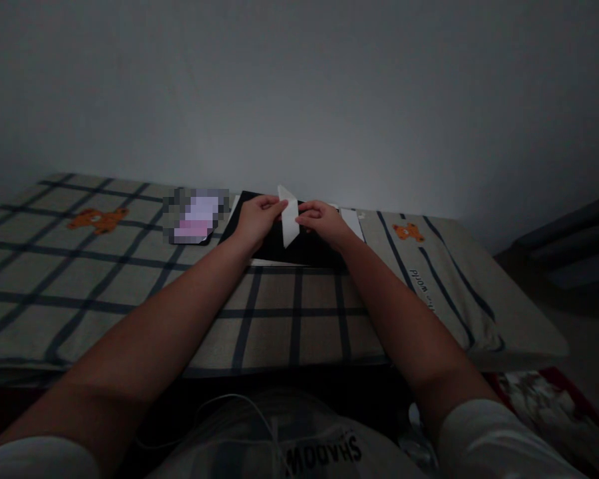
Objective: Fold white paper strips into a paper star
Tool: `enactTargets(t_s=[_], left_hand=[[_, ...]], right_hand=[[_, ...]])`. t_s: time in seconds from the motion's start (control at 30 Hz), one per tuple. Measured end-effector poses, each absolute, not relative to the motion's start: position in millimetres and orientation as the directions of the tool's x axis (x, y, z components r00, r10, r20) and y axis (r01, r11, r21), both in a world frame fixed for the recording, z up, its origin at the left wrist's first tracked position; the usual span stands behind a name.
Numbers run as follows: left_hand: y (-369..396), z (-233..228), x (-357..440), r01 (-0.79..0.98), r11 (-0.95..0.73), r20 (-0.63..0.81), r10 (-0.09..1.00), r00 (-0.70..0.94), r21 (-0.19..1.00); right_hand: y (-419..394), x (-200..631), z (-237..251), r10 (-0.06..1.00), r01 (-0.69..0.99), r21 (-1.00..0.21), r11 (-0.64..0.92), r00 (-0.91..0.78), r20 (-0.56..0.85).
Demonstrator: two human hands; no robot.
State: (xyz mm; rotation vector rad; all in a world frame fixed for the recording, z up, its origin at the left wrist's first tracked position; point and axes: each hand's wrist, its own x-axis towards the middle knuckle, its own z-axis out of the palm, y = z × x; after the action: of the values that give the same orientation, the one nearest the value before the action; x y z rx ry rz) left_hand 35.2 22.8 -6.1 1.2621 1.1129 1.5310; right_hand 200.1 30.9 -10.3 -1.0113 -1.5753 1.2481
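A piece of folded white paper, shaped like a slanted parallelogram, is held up between my two hands. My left hand pinches its left edge, the thumb lying on the front face. On the other side, my right hand has thumb and fingers closed on the paper's right edge. Both hands are just above a flat black board or folder on the cloth. Pale sheets stick out from beneath the black piece at the right.
A checked cloth with bear prints covers the long table against a grey wall. A phone with a blurred screen lies left of the black piece. A white cable runs across my lap.
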Motion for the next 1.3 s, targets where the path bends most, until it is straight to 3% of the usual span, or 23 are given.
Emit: enactTargets(t_s=[0.43, 0.67, 0.83, 0.97, 1.3], left_hand=[[28.7, -10.1, 33.5, -0.112, -0.288, 0.265, 0.947, -0.18, 0.951], [26.5, -3.7, 29.5, -0.14, -0.203, 0.201, 0.979, -0.033, 0.969], [25.9, -6.4, 28.6, -0.043, -0.126, 0.126, 0.992, 0.013, 0.991], [26.1, -7.0, 28.3, 0.047, -0.174, 0.176, 0.984, -0.038, 0.984], [22.3, -3.8, 30.5, 0.029, -0.167, 0.168, 0.985, -0.028, 0.986]], right_hand=[[31.2, 201.3, -11.4, 0.937, 0.121, -0.972, 0.202, -0.311, 0.156], [31.8, 200.2, -11.3, 0.949, 0.085, -0.963, 0.257, -0.209, 0.235], [33.9, 202.7, -12.2, 0.954, 0.07, -0.964, 0.255, -0.178, 0.24], [33.4, 203.0, -13.7, 0.961, 0.058, -0.978, 0.201, -0.206, 0.186], [29.3, 199.7, -9.4, 0.96, 0.1, -0.974, 0.201, -0.217, 0.176]])
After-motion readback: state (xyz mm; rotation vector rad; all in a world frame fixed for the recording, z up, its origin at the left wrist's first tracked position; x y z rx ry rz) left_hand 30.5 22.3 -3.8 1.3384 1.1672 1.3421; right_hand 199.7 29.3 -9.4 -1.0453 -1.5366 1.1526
